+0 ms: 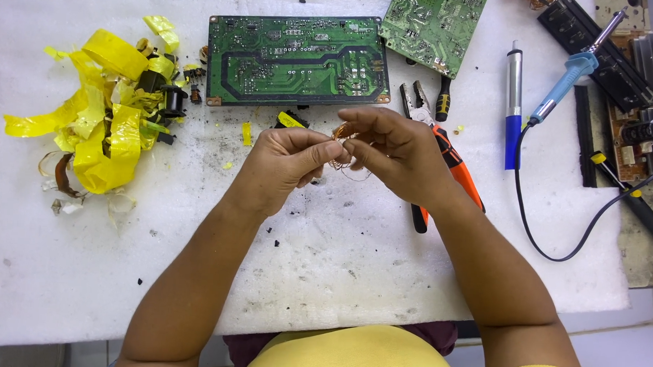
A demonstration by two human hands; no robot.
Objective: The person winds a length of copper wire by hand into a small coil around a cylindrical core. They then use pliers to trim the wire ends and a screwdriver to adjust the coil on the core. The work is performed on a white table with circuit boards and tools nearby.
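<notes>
Copper wire coil (344,149) pinched between left hand (284,164) and right hand (400,153)

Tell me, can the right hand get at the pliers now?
Probably yes, once it lets go. The pliers lie on the table right under the right hand, nothing covering them. But both it and the left hand are pinching thin copper wire.

Bright, even daylight from above; soft faint shadows under forearms on white desk (338,278). Sharp focus throughout, slight wide-angle bending at edges, no glare.
</notes>
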